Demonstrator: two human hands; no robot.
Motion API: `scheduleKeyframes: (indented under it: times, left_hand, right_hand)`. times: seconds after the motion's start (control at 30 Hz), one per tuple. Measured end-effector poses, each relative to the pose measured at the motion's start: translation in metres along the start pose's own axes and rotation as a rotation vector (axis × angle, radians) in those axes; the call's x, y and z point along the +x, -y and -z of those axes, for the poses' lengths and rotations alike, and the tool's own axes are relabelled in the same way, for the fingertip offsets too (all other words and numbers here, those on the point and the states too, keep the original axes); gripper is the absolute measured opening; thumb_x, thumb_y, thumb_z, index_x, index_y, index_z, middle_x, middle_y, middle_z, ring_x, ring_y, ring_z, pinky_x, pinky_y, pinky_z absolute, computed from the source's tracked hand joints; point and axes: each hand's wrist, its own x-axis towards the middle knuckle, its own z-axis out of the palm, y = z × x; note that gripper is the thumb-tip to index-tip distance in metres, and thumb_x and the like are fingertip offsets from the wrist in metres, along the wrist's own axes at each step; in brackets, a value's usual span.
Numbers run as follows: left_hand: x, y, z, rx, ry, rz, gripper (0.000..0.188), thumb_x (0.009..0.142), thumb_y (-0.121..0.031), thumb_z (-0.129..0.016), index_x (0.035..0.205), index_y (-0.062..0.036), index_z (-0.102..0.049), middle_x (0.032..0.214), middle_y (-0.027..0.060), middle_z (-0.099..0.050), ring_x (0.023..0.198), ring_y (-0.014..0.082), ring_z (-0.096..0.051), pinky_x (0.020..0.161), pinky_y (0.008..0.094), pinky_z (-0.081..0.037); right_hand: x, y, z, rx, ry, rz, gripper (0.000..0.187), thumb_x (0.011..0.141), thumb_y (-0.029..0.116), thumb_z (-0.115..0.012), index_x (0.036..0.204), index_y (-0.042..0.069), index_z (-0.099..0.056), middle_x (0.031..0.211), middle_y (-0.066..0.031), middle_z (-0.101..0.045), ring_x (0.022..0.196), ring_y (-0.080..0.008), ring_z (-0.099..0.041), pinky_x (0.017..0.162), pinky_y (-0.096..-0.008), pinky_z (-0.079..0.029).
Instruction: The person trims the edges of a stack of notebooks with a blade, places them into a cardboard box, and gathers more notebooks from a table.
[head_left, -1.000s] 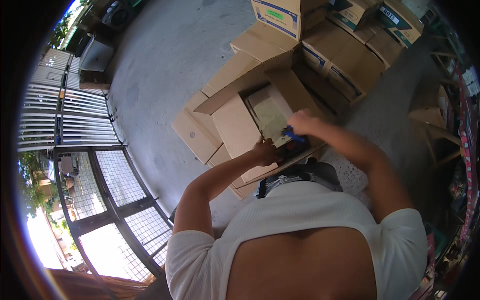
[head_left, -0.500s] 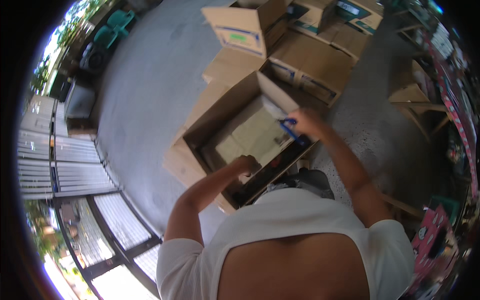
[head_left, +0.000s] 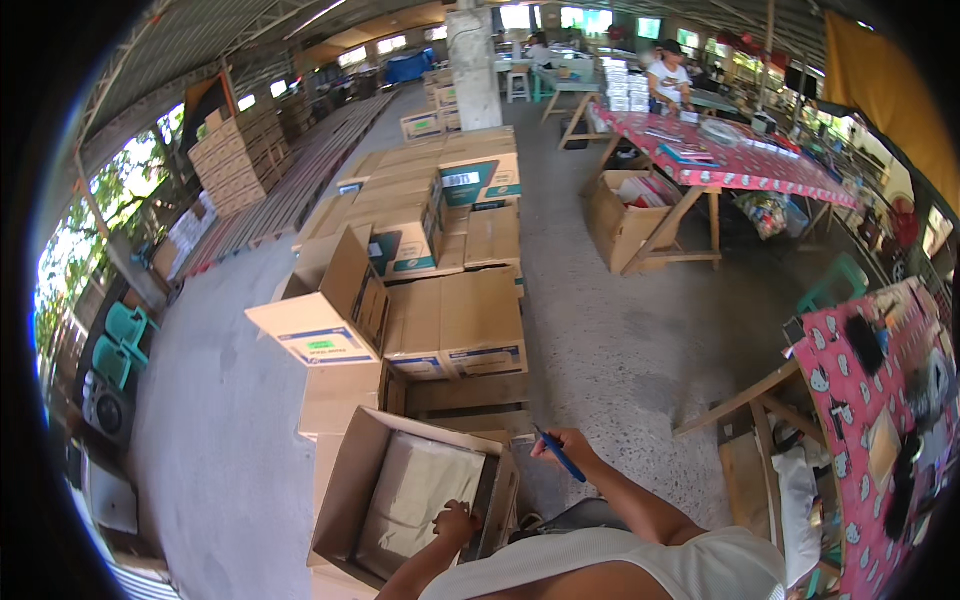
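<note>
An open cardboard box [head_left: 340,478] stands just in front of me with its flaps up. Inside lies a flat, pale beige package [head_left: 420,490], its surface slightly creased and shiny. My left hand [head_left: 457,520] rests on the near right part of this package, fingers apart and a little bent, gripping nothing. To the right of the box, my right hand [head_left: 567,446] is closed around a slim blue pen-shaped tool [head_left: 563,457]. The tool slants, one thin tip pointing up and left; its exact kind is unclear.
Closed cartons [head_left: 480,310] stretch ahead, and another open carton [head_left: 330,315] stands at their left. Pink-covered tables [head_left: 740,165] stand to the right; a person [head_left: 668,80] is behind one. A concrete pillar [head_left: 473,70] rises beyond the cartons. Green chairs [head_left: 125,335] are far left.
My view has lifted and swung right, bringing the hall and tables in. The right hand has moved from over the box's edge to beside it, still holding the blue tool. The left hand stays at the package.
</note>
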Motion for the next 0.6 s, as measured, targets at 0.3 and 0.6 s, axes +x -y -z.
scheduleKeyframes:
  times: [0.3,0.6]
  left_hand:
    - [0.014,-0.008,-0.015,-0.155,-0.066,0.261,0.053,0.09,-0.031,-0.037,0.129,0.0049,-0.032,0.121,0.0299,-0.042,0.097,0.0479,-0.055,0.075,0.0636,-0.044]
    - [-0.012,0.004,0.023,-0.264,-0.29,0.482,0.037,0.086,-0.032,-0.046,0.105,-0.0012,-0.053,0.098,0.0195,-0.061,0.092,0.0292,-0.062,0.077,0.0419,-0.049]
  right_hand:
    - [-0.065,0.025,0.118,0.812,-0.326,0.174,0.023,0.067,-0.006,-0.054,0.089,0.0,-0.058,0.066,-0.0039,-0.055,0.039,-0.009,-0.042,0.035,-0.023,-0.03]
    - [-0.305,0.171,0.286,0.434,-0.348,1.425,0.069,0.078,-0.005,-0.05,0.139,0.002,-0.019,0.085,-0.0184,-0.06,0.032,-0.0092,-0.04,0.026,-0.0203,-0.034]
